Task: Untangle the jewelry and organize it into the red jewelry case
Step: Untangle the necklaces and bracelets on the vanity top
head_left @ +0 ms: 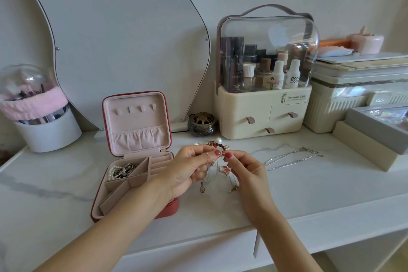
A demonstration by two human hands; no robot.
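Above the white tabletop [309, 201], right of open red jewelry case [136, 154], I saw tangled jewelry clump [217, 154], dark red beads, pearl, thin chains dangling, my left hand [187, 170] and right hand [245, 172] both pinched it at fingertips, clump between them.

The case [170, 210] is red outside with a pale pink lining; one compartment holds white pearls [110, 173] tangled with dark metal pieces [123, 170]; the table [309, 194] is white marble with faint grey veins; the bracelet [217, 145] has dark red and brown beads, with a white pearl [218, 140] beside it; thin gold chains [212, 174] hang below; two silver chains [293, 159] lie on the marble; the nails on the fingers [217, 152] are pinkish red; the organizer [262, 115] is cream with a clear dome and mauve-brown handles; the burner [201, 123] is brassy over a dark mottled bowl; the brush holder [48, 132] is white, wrapped in fluffy pink; the mirror [123, 40] reflects pale grey.
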